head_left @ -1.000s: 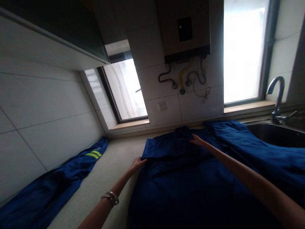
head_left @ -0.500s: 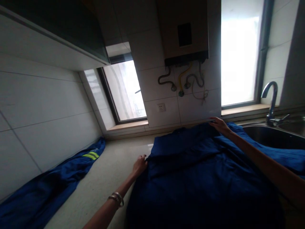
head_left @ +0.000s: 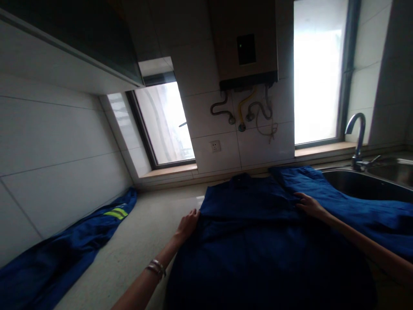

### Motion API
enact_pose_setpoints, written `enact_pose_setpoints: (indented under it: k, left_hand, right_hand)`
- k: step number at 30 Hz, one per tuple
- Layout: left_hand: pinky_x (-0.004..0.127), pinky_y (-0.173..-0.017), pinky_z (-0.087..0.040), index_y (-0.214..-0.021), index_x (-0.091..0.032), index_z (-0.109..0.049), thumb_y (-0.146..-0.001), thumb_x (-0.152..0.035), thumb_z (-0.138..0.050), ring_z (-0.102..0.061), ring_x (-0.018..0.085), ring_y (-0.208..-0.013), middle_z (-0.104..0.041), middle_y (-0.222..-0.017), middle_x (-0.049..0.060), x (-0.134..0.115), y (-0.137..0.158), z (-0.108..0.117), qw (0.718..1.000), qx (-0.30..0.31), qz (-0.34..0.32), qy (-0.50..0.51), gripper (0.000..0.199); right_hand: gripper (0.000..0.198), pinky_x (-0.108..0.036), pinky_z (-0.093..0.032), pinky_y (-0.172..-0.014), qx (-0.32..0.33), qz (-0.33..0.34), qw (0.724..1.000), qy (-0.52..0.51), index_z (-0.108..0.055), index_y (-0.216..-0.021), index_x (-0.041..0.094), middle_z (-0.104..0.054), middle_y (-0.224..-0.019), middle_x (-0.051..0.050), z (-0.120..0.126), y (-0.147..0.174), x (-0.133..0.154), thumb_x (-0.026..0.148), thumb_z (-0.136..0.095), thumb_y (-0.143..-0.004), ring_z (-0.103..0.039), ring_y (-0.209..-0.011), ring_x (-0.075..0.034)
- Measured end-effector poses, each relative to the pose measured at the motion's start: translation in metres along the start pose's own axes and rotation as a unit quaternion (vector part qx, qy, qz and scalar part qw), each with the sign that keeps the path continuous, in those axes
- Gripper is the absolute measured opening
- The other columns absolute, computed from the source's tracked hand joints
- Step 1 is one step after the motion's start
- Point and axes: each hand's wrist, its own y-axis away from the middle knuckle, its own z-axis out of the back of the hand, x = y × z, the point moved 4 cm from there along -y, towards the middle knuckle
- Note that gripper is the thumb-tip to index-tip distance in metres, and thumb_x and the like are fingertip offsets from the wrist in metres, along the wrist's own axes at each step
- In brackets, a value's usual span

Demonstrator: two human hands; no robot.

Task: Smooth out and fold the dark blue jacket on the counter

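Observation:
A dark blue work jacket lies spread on the pale countertop. My left hand grips the jacket's left shoulder edge, a metal bracelet on that wrist. My right hand rests flat with spread fingers on the jacket's right shoulder, where the sleeve runs off to the right past the sink. The collar points toward the back wall.
A second blue garment with yellow reflective stripes lies along the tiled left wall. A steel sink with a faucet sits at right. A water heater with hoses hangs above, between two windows.
My right hand went from the collar area out to the far right edge, then came back down onto the right shoulder. The left hand stayed at the left shoulder edge.

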Motion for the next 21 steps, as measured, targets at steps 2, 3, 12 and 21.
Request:
enact_pose_setpoints:
  k: [2, 3, 12, 21]
  left_hand:
    - [0.028, -0.075, -0.047, -0.106, -0.016, -0.052, -0.086, -0.002, -0.030, -0.059, 0.018, -0.093, -0.056, -0.106, 0.011, 0.005, 0.001, -0.003, 1.000, -0.003, 0.029, 0.009, 0.033]
    - [0.028, -0.075, -0.047, -0.104, -0.015, -0.053, -0.086, -0.002, -0.030, -0.059, 0.018, -0.093, -0.057, -0.104, 0.010, 0.008, 0.002, -0.004, 0.999, -0.004, 0.041, 0.018, 0.032]
    - [0.031, -0.087, -0.042, -0.098, -0.016, -0.056, -0.084, -0.008, -0.041, -0.054, 0.020, -0.101, -0.057, -0.102, 0.009, 0.011, 0.004, 0.003, 0.999, -0.041, 0.013, 0.015, 0.023]
    - [0.032, -0.089, -0.042, -0.103, -0.017, -0.055, -0.086, -0.004, -0.035, -0.054, 0.018, -0.099, -0.056, -0.109, 0.008, 0.000, 0.010, 0.008, 0.999, -0.016, -0.029, 0.010, 0.029]
  right_hand:
    - [0.054, -0.022, -0.041, -0.044, 0.032, 0.010, 0.999, 0.011, -0.053, -0.121, 0.014, -0.060, -0.066, 0.000, -0.004, 0.000, 0.001, 0.029, -0.054, -0.069, -0.051, -0.048, -0.012]
    - [0.052, -0.023, -0.041, -0.045, 0.043, 0.009, 0.999, 0.020, -0.055, -0.119, 0.013, -0.061, -0.067, -0.001, -0.006, 0.000, 0.001, 0.028, -0.051, -0.069, -0.052, -0.049, -0.012]
    - [0.048, -0.023, -0.040, -0.051, -0.026, 0.040, 0.991, 0.124, -0.064, -0.109, 0.012, -0.066, -0.070, -0.004, -0.005, -0.019, 0.004, 0.028, -0.044, -0.068, -0.056, -0.054, -0.014]
    - [0.046, -0.026, -0.045, -0.067, -0.005, 0.091, 0.979, 0.185, -0.068, -0.096, 0.015, -0.069, -0.084, -0.007, -0.019, -0.025, 0.011, 0.052, -0.048, -0.077, -0.063, -0.077, -0.022]
